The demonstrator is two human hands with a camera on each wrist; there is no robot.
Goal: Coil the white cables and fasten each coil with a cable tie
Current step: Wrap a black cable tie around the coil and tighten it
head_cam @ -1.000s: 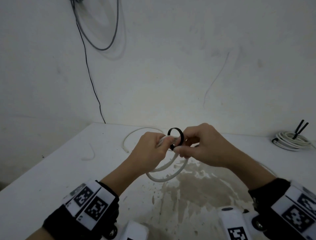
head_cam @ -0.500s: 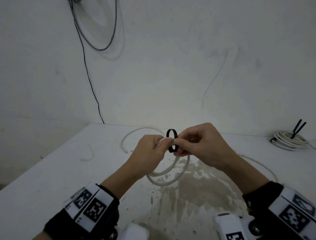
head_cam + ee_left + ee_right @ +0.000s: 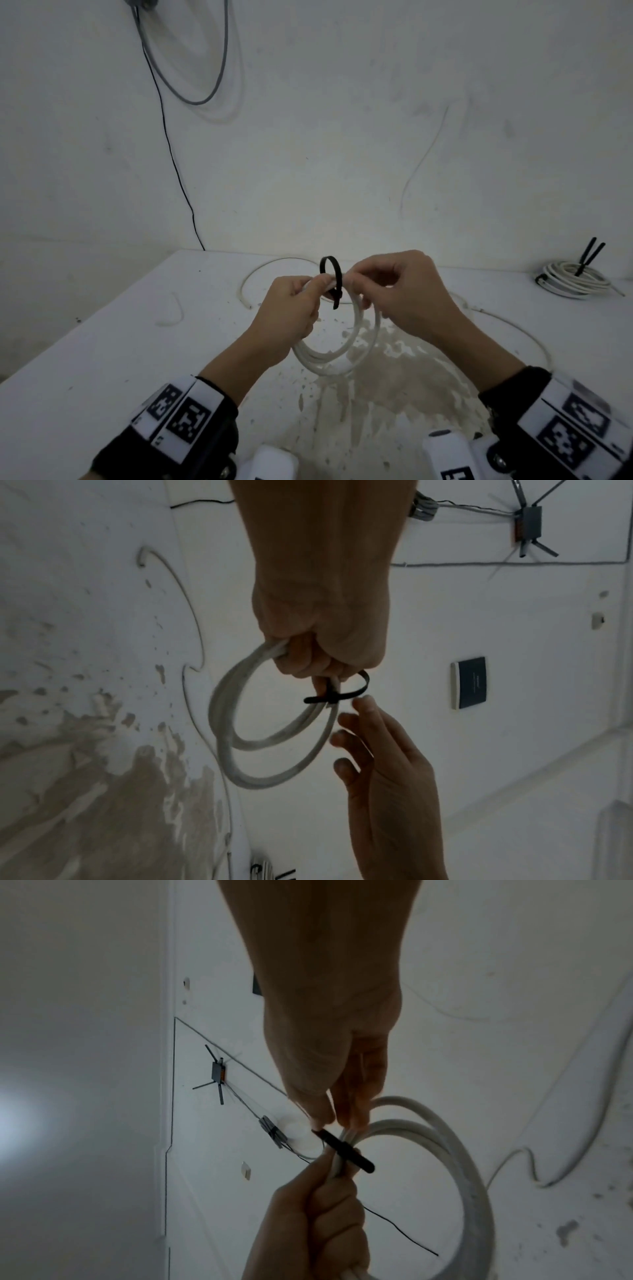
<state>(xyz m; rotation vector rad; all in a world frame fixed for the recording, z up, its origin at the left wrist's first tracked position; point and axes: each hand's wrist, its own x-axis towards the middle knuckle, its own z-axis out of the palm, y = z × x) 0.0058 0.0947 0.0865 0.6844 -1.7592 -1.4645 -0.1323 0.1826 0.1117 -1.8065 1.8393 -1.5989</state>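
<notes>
A small coil of white cable (image 3: 320, 365) hangs above the table in front of me. My left hand (image 3: 318, 284) grips its top, with fingers curled round the bundled strands (image 3: 224, 710). A black cable tie (image 3: 330, 274) loops loosely around the bundle beside my left fingers, its short tail sticking out below. My right hand (image 3: 352, 277) pinches the tie's other end between thumb and fingertips (image 3: 329, 1118). In the right wrist view the cable tie (image 3: 346, 1150) crosses the white cable coil (image 3: 404, 1125) just past my left hand (image 3: 318, 1218). The other right fingers lie loosely extended (image 3: 387, 764).
A tied white coil (image 3: 575, 282) with black tie ends standing up lies at the table's back right. Loose white cable curves on the table behind my hands (image 3: 267, 270) and to the right (image 3: 513, 325). A brown stain (image 3: 376, 404) covers the near table. Grey and black cables hang on the wall.
The tie's loop has turned edge-on and grown narrower around the bundle, with its tail now showing below. Both hands stay together in nearly the same place.
</notes>
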